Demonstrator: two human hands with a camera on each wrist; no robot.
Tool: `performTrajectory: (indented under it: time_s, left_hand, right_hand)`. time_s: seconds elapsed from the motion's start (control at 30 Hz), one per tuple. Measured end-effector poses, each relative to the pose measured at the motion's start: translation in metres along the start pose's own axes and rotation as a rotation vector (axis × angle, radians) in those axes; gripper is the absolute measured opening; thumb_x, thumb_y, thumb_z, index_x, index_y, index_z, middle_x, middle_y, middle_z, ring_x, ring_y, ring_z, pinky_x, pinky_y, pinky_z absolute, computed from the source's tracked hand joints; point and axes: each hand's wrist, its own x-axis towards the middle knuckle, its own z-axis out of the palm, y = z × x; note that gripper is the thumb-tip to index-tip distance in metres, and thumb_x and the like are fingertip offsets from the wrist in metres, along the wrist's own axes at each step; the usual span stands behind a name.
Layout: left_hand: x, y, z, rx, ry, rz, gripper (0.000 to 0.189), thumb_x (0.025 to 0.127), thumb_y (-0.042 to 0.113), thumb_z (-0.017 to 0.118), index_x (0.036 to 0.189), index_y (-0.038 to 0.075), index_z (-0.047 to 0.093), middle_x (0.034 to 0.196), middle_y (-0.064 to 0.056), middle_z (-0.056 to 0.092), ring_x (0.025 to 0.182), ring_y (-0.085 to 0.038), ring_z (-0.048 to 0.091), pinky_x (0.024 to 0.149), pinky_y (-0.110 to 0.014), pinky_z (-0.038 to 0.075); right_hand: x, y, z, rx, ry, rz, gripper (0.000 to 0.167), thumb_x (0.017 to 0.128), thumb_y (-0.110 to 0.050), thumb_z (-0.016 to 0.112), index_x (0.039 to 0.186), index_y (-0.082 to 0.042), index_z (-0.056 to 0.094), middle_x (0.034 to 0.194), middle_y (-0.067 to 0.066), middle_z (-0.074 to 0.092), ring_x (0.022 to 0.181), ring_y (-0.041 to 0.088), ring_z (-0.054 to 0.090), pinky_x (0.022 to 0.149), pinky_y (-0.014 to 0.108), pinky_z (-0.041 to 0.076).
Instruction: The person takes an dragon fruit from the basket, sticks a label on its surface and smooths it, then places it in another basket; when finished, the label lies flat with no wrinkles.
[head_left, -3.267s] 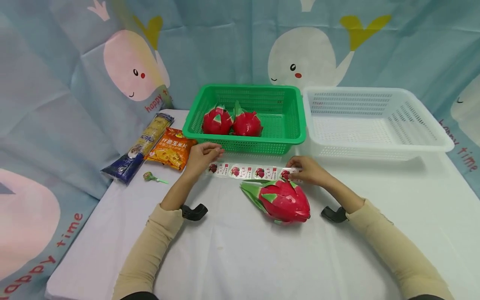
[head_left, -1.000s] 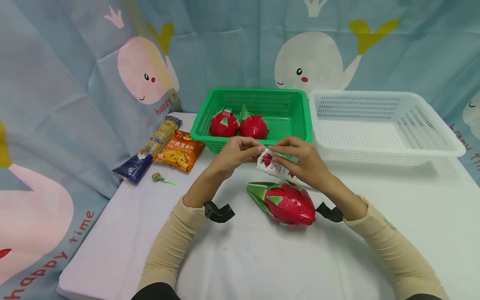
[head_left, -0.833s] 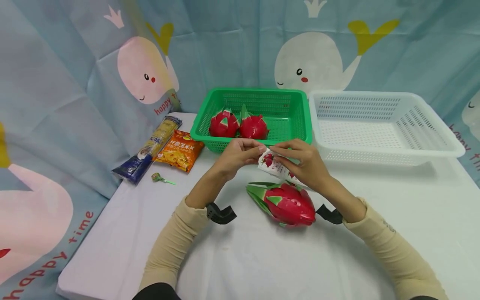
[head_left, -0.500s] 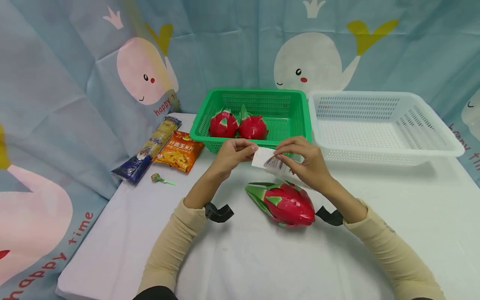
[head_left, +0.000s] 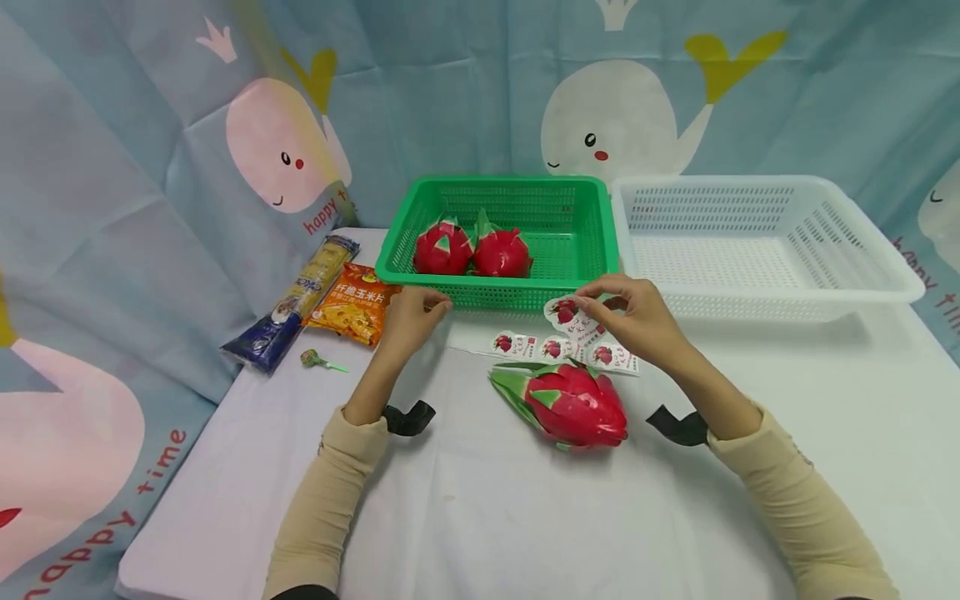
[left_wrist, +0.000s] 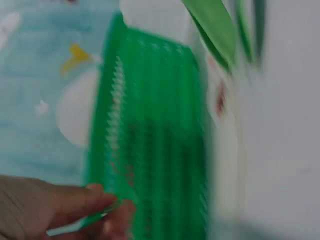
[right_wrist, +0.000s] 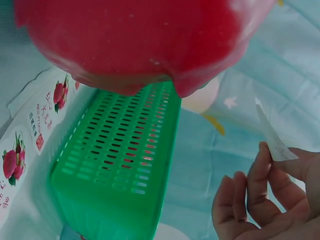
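- Sticker (head_left: 567,315), thin, white, pinched in right hand (head_left: 636,321)
- Left hand (head_left: 408,323), fingers loosely bent
- Near right hand: paper sticker strip (head_left: 553,347), shiny red fruit (head_left: 577,406)
- Just past both hands: holey green plastic basket (head_left: 487,289)

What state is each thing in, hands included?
Left hand, holding nothing visible
Right hand, pinching loose sticker
Sticker strip, lying on table
Loose sticker, off strip
Front dragon fruit, on its side
Green basket, upright, holding two dragon fruits
White basket, upright
Orange packet, lying down
Long packet, lying down
Lollipop, lying down

The dragon fruit (head_left: 576,407) is red-and-green, the sticker (head_left: 570,321) white-and-red.
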Motion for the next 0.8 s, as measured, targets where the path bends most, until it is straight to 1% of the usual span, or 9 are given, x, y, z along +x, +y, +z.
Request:
performTrajectory:
  time_s: [0.07, 0.2, 0.3, 0.4, 0.47, 0.53, 0.6, 0.7, 0.8]
  left_hand:
    - [-0.006, 0.017, 0.004, -0.06, -0.043, 0.079, 0.02, 0.088, 0.018, 0.062, 0.098, 0.002, 0.07, 0.086, -0.013, 0.07, 0.069, -0.023, 0.064, 0.056, -0.028, 0.046]
    - [-0.016, 0.06, 0.014, -0.226, -0.164, 0.202, 0.021, 0.085, 0.023, 0.065, 0.098, 0.007, 0.071, 0.087, -0.006, 0.07, 0.055, -0.017, 0.06, 0.05, -0.027, 0.047]
    - [-0.018, 0.084, 0.021, -0.258, -0.18, 0.239, 0.017, 0.083, 0.025, 0.069, 0.091, 0.01, 0.071, 0.084, -0.001, 0.069, 0.046, -0.014, 0.05, 0.046, -0.024, 0.043]
    - [-0.018, 0.093, 0.028, -0.272, -0.156, 0.257, 0.013, 0.082, 0.021, 0.069, 0.084, 0.008, 0.07, 0.079, -0.002, 0.068, 0.044, -0.014, 0.04, 0.043, -0.021, 0.036]
    - [-0.017, 0.092, 0.032, -0.302, -0.138, 0.252, 0.012, 0.083, 0.019, 0.068, 0.083, 0.006, 0.069, 0.078, -0.004, 0.068, 0.043, -0.014, 0.035, 0.042, -0.021, 0.031]
    - [-0.019, 0.088, 0.035, -0.357, -0.136, 0.222, 0.013, 0.084, 0.018, 0.067, 0.084, 0.006, 0.069, 0.079, -0.005, 0.068, 0.043, -0.014, 0.034, 0.041, -0.021, 0.029]
    - [-0.024, 0.085, 0.038, -0.433, -0.157, 0.168, 0.014, 0.085, 0.018, 0.066, 0.086, 0.004, 0.068, 0.082, -0.007, 0.068, 0.046, -0.013, 0.036, 0.044, -0.02, 0.032]
    - [-0.036, 0.083, 0.046, -0.548, -0.209, 0.079, 0.015, 0.085, 0.017, 0.066, 0.088, 0.002, 0.068, 0.083, -0.007, 0.067, 0.052, -0.012, 0.045, 0.051, -0.02, 0.039]
    - [-0.052, 0.083, 0.056, -0.628, -0.245, 0.016, 0.017, 0.084, 0.017, 0.067, 0.087, 0.0, 0.068, 0.079, -0.006, 0.067, 0.054, -0.013, 0.049, 0.053, -0.02, 0.042]
  right_hand:
    - [-0.001, 0.0, 0.0, -0.006, -0.028, 0.015, 0.016, 0.087, -0.014, 0.063, 0.097, -0.003, 0.069, 0.095, 0.008, 0.067, 0.082, 0.009, 0.059, 0.07, 0.014, 0.05]
    - [-0.001, 0.0, 0.0, -0.011, -0.056, -0.004, 0.016, 0.087, -0.013, 0.063, 0.097, -0.004, 0.07, 0.094, 0.007, 0.068, 0.085, 0.003, 0.057, 0.072, 0.015, 0.051]
    - [0.0, -0.002, 0.001, -0.001, -0.072, -0.037, 0.014, 0.086, -0.011, 0.064, 0.097, -0.004, 0.07, 0.091, 0.006, 0.068, 0.085, 0.002, 0.056, 0.073, 0.016, 0.051]
    - [-0.003, -0.005, -0.002, 0.004, -0.08, -0.03, 0.019, 0.086, -0.012, 0.064, 0.102, -0.006, 0.069, 0.097, 0.006, 0.068, 0.089, 0.004, 0.057, 0.076, 0.02, 0.052]
    - [-0.007, -0.005, -0.004, -0.001, -0.084, 0.014, 0.023, 0.085, -0.015, 0.065, 0.107, -0.007, 0.067, 0.104, 0.007, 0.066, 0.094, 0.01, 0.057, 0.08, 0.026, 0.052]
    - [-0.014, -0.004, -0.008, -0.002, -0.084, 0.102, 0.025, 0.085, -0.019, 0.066, 0.107, -0.007, 0.066, 0.105, 0.008, 0.066, 0.095, 0.016, 0.059, 0.076, 0.028, 0.052]
    - [-0.023, -0.002, -0.011, 0.019, -0.084, 0.199, 0.024, 0.085, -0.023, 0.066, 0.103, -0.007, 0.067, 0.101, 0.007, 0.066, 0.09, 0.02, 0.062, 0.07, 0.028, 0.052]
    - [-0.037, 0.0, -0.015, 0.089, -0.085, 0.304, 0.021, 0.086, -0.024, 0.065, 0.094, -0.005, 0.068, 0.087, 0.002, 0.067, 0.078, 0.016, 0.065, 0.063, 0.023, 0.051]
    - [-0.05, 0.0, -0.017, 0.15, -0.132, 0.333, 0.019, 0.087, -0.021, 0.064, 0.091, -0.003, 0.067, 0.085, 0.0, 0.066, 0.073, 0.012, 0.066, 0.07, 0.022, 0.052]
